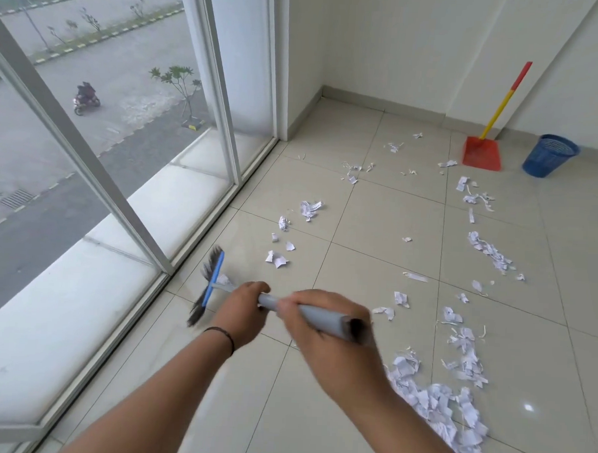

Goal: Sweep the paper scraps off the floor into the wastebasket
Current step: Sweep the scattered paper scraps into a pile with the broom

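Both my hands grip the grey handle of a broom (316,316). My left hand (241,307) holds it lower down, my right hand (323,333) near the top end. The blue broom head (210,284) with dark bristles rests on the floor by the window frame. White paper scraps (447,411) lie in a thick pile at the lower right, with smaller scraps (310,209) scattered over the tiles ahead. A blue mesh wastebasket (549,155) stands at the far right by the wall. Beside it a red dustpan (482,153) with a red and yellow handle leans on the wall.
A tall glass window with white frames (143,233) runs along the left, meeting a white pillar (297,72). White walls close off the far side. The floor is beige tile (376,223).
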`<state>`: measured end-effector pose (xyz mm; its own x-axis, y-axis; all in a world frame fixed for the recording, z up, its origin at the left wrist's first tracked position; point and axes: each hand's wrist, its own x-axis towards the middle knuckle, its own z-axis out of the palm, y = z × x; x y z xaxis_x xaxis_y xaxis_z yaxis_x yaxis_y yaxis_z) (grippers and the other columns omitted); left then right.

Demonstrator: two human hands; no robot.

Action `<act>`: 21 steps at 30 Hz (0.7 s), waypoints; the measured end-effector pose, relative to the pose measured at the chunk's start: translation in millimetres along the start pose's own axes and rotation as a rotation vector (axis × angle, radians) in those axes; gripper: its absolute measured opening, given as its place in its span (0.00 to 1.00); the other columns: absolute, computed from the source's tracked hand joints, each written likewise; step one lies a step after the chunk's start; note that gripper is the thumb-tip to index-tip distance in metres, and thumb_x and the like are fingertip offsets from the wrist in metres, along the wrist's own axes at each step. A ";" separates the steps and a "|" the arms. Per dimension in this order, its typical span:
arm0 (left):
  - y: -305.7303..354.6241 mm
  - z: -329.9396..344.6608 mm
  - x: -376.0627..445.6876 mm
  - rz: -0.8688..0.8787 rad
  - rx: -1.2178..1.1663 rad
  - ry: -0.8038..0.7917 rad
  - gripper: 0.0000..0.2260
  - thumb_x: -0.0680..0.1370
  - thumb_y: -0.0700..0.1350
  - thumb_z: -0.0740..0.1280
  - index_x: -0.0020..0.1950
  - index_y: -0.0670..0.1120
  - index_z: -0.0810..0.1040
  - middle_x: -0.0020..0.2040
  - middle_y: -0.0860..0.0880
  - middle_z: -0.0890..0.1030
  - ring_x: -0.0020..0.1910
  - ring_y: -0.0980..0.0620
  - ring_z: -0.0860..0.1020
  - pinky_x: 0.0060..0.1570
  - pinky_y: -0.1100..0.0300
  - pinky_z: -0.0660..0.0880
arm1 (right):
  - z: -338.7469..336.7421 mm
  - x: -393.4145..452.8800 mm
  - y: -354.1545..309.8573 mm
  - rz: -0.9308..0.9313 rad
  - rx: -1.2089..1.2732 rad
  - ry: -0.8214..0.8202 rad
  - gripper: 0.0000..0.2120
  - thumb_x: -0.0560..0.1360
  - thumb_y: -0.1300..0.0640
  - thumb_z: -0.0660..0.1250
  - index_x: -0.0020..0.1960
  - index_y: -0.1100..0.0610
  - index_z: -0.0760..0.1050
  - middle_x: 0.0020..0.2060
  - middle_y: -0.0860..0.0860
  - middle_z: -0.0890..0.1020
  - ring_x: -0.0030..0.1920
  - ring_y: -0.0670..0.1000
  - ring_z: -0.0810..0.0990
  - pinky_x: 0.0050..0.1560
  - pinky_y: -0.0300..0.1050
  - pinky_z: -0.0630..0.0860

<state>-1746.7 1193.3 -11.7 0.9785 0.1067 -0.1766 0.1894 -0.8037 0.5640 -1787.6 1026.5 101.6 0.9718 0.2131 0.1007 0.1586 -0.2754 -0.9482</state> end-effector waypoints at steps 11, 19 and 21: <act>2.8 21.9 13.3 0.105 0.119 -0.304 0.07 0.77 0.40 0.58 0.50 0.46 0.73 0.52 0.46 0.79 0.52 0.47 0.77 0.48 0.61 0.70 | -20.6 3.0 -13.5 0.082 -0.201 -0.176 0.04 0.73 0.55 0.68 0.41 0.51 0.81 0.39 0.43 0.82 0.38 0.40 0.78 0.35 0.27 0.70; 92.3 29.2 -5.6 0.413 -0.080 -0.147 0.07 0.77 0.43 0.61 0.40 0.50 0.68 0.41 0.51 0.74 0.41 0.48 0.73 0.40 0.57 0.69 | -101.0 -7.4 -36.1 0.058 -0.294 0.095 0.03 0.71 0.50 0.72 0.40 0.41 0.82 0.34 0.47 0.83 0.32 0.51 0.84 0.41 0.51 0.83; 90.4 32.7 -3.7 0.419 -0.143 -0.096 0.02 0.77 0.45 0.64 0.44 0.49 0.72 0.42 0.53 0.73 0.41 0.51 0.72 0.41 0.60 0.67 | -106.7 -8.5 -19.8 0.112 -0.299 0.173 0.07 0.71 0.52 0.73 0.38 0.40 0.82 0.32 0.46 0.84 0.32 0.52 0.84 0.43 0.55 0.83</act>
<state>-1735.9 1101.0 13.6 0.9624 -0.2708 0.0206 -0.2055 -0.6766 0.7071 -1780.4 930.1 151.6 0.9971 0.0115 0.0747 0.0685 -0.5555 -0.8287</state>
